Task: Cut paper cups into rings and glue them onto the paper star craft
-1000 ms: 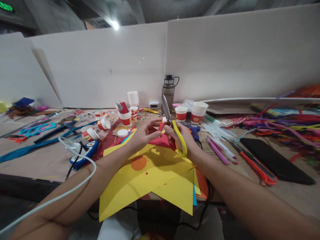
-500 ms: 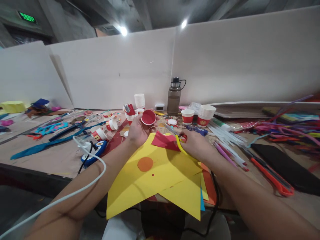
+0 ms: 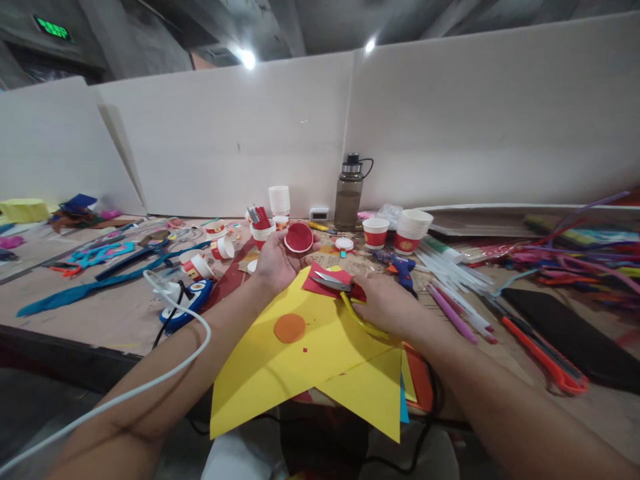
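My left hand (image 3: 276, 263) is wrapped around a paper cup (image 3: 299, 239), whose round red face with a white rim is turned toward me. My right hand (image 3: 383, 303) grips scissors (image 3: 334, 283) with yellow handles, their blades pointing left over a red paper piece (image 3: 316, 280). Beneath both hands spread yellow paper sheets (image 3: 260, 387) with an orange paper disc (image 3: 289, 329) and a tiny red scrap (image 3: 305, 350) on them. Whether the red on the cup is its inside or a disc across it, I cannot tell.
Stacked paper cups (image 3: 411, 230), a single cup (image 3: 375, 233) and a water bottle (image 3: 349, 200) stand behind. A glue gun (image 3: 404, 267), white sticks (image 3: 453, 273) and an orange cutter (image 3: 545, 357) lie right. A white cable (image 3: 200, 353) crosses my left forearm.
The scissors in my right hand have come down and left over the red paper, uncovering the glue gun. My left hand still holds the cup, its face tilted slightly differently.
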